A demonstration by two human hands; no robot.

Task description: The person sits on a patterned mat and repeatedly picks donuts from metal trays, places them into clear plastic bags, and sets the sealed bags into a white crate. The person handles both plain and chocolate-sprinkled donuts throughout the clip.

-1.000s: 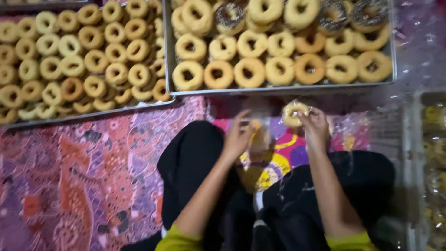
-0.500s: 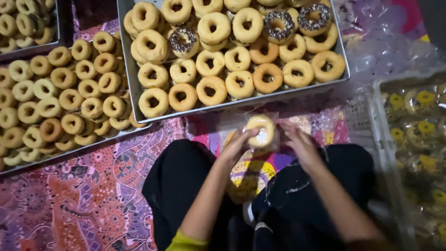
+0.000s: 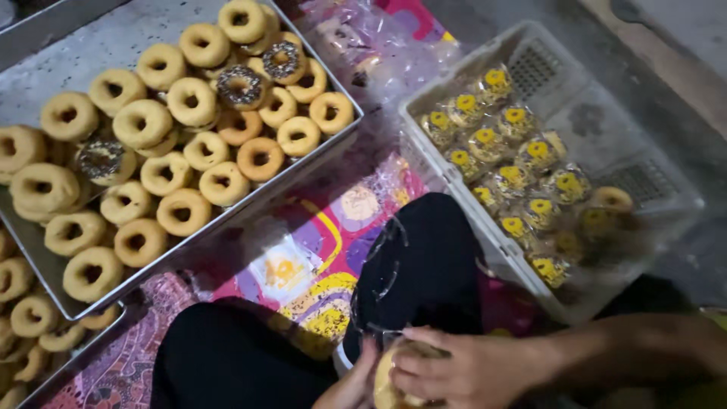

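The person is sitting cross-legged on a patterned mat (image 3: pixel 113 356), and both hands are meeting low over the lap. The right hand (image 3: pixel 462 371) is curling its fingers over the top of a pale doughnut (image 3: pixel 394 382), and the left hand (image 3: pixel 354 386) is pressing in from the other side, so the two grips are pinching the doughnut between them. The doughnut appears to be sitting inside a clear plastic wrapper (image 3: pixel 379 288) that is rising loosely above the grip; holding it from both sides probably keeps the soft ring steady while the film is being worked around it. How far the wrapper is closed cannot be told, since the frame edge is cutting off the hands.

Ahead of the grip and to its left, a metal tray (image 3: pixel 91 45) is carrying rows of bare doughnuts, a few of them sprinkled, within easy reach for picking. Ahead and to the right of the grip, a pale plastic crate (image 3: pixel 681 204) is holding doughnuts already in wrappers with yellow labels, likely placed there so that finished pieces are dropping on the right hand's side. A heap of empty clear bags (image 3: pixel 379 45) is lying farther off, between tray and crate.
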